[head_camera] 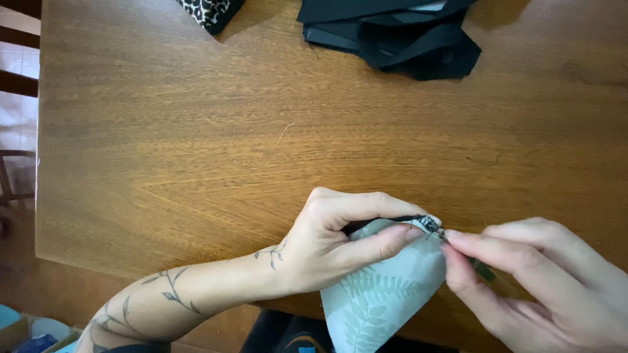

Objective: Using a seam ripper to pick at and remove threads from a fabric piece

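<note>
My left hand (340, 238) pinches the top edge of a pale grey-green cloth piece with a fern leaf print (379, 294), thumb under and forefinger over a dark trim (425, 222) along its edge. My right hand (543, 281) sits just right of it, thumb and forefinger pressed together at the trim's end, apparently on a thin needle that is too small to see clearly. Both hands hover over the near edge of the wooden table (261, 131).
A pile of black fabric strips (399, 36) lies at the table's far side. A leopard-print cloth (209, 12) pokes in at the far edge, left of it. A short loose thread (285, 133) rests mid-table. Chair parts stand at the left.
</note>
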